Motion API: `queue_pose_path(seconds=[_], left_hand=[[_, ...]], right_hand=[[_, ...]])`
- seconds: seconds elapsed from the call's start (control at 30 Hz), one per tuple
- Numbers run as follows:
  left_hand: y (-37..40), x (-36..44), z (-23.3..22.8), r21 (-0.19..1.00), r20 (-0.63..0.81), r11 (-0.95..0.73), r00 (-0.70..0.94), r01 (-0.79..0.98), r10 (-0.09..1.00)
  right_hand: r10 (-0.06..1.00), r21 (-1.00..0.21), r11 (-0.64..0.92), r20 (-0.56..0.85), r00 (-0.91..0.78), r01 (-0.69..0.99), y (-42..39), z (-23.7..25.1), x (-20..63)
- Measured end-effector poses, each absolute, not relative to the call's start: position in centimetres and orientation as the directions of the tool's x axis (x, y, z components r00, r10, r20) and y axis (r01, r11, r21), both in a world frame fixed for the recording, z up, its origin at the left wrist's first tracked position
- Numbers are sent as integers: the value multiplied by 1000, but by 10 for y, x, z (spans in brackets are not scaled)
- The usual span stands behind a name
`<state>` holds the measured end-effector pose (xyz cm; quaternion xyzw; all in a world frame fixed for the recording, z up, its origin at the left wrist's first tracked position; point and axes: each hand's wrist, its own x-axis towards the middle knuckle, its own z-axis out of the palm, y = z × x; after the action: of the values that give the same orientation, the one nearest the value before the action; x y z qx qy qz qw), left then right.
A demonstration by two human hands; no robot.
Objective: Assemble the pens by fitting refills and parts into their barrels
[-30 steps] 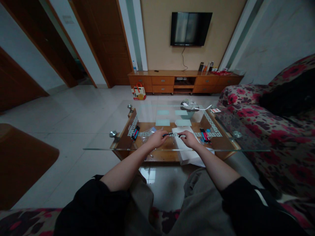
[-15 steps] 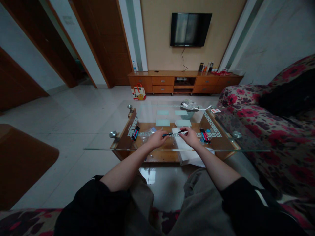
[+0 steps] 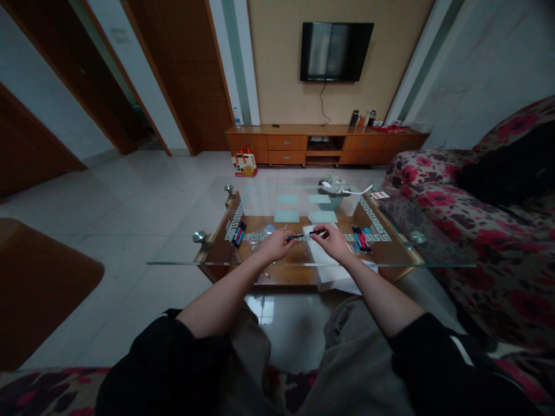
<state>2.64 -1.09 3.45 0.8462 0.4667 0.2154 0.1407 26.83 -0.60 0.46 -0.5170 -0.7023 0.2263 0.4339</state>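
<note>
My left hand pinches a slim dark pen with a bit of blue on it, its bare end pointing right. In my right hand is a small black pen cap, held between thumb and fingers close to the pen's end. A narrow gap seems to part the two. Both hands are above the glass table top. To the left lies a group of pens in black, red and blue; to the right, another group of similar pens.
Under the glass, a white box and clear plastic wrapping are on the wooden shelf. A bin stands past the table. A flowered sofa flanks the right side. Metal knobs rise from the glass.
My right hand has moved slightly left, bringing the cap nearer to the pen's end. My left hand and the pen stay in place.
</note>
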Motion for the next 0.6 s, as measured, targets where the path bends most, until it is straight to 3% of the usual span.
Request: queue_pose_path(seconds=[0.6], left_hand=[[-12, 27, 38, 390, 186, -452, 412, 803, 892]], right_hand=[[906, -750, 418, 383, -179, 513, -4, -4, 267]])
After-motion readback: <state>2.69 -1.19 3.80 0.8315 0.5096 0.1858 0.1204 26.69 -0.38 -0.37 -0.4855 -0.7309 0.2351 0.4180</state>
